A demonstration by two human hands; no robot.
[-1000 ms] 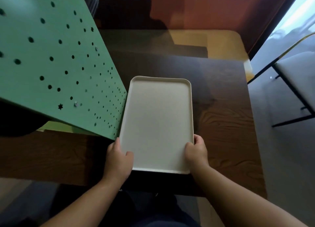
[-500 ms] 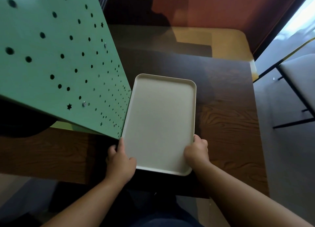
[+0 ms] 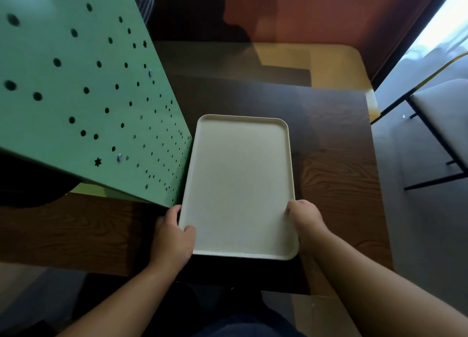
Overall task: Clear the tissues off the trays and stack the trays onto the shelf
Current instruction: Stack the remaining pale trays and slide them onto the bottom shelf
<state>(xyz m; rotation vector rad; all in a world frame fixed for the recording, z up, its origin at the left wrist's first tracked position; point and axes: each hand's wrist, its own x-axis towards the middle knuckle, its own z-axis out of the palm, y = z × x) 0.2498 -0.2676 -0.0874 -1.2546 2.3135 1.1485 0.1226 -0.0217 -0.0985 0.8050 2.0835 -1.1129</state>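
A person holds a cream tray (image 3: 240, 184) by its near end, one hand on each long side. The left hand (image 3: 172, 238) grips the left rim near the near corner, thumb (image 3: 188, 231) curled over onto the tray's inner face and fingers wrapped under the edge. The right hand (image 3: 305, 221) grips the right rim opposite it, fingers curled round the edge; its thumb cannot be made out. The tray is bare, with no tissue on it, and it lies lengthwise away from the person over a dark wood-grain table (image 3: 336, 184). Whether it rests on the table or is lifted just off it cannot be told. Its near edge sits close to the table's near edge. The tray's left rim runs just beside the lower right edge of a green perforated panel (image 3: 83, 91), which slopes up and away to the left and is dotted with round and star-shaped holes and a few screws. Beyond the table is a yellow surface (image 3: 336, 68) against a reddish wall (image 3: 316, 12). At the right, well apart from the tray, stands a chair (image 3: 440, 123) with a black frame and a pale seat.
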